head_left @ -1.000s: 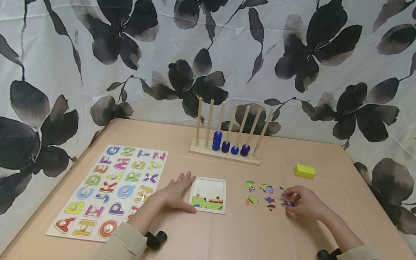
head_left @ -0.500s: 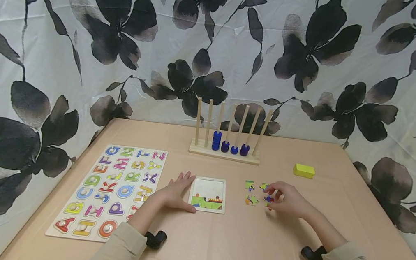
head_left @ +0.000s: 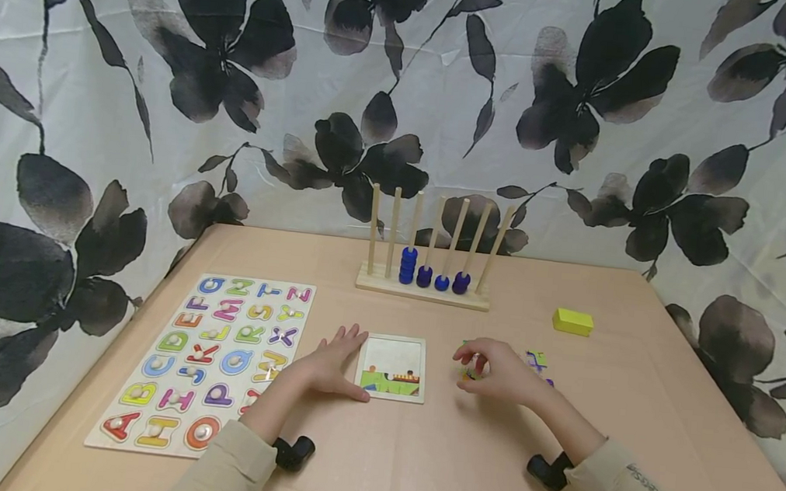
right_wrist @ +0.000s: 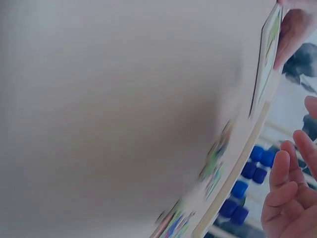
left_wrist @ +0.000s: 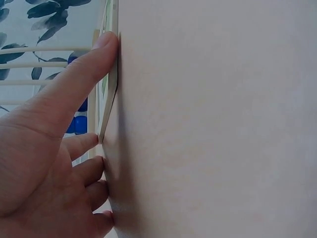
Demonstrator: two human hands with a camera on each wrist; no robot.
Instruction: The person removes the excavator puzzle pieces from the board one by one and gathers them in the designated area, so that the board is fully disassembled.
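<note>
My left hand [head_left: 332, 363] lies spread at the left side of a small white-framed jigsaw puzzle board [head_left: 395, 341]. Its thumb and fingers touch the frame, as the thumb [left_wrist: 101, 54] against the edge shows in the left wrist view. Green picture pieces fill the board's lower part; its upper part is white. My right hand [head_left: 497, 372] hovers over loose puzzle pieces [head_left: 536, 359] right of the board, hiding most of them. In the right wrist view this hand [right_wrist: 292, 193] has loosely bent fingers, holds nothing, and stands apart from the blurred pieces [right_wrist: 213, 158].
A wooden alphabet board [head_left: 166, 385] with coloured letters lies left, partly under my left forearm. Behind the puzzle stands a counting rack [head_left: 424, 291] with pegs and blue beads. A yellow block [head_left: 572, 322] sits at the back right. Floral cloth [head_left: 475, 112] hangs behind the table.
My right hand has moved left across the loose pieces, from the right column to above the left column, uncovering pieces on the right. My left hand and the puzzle board have stayed put.
</note>
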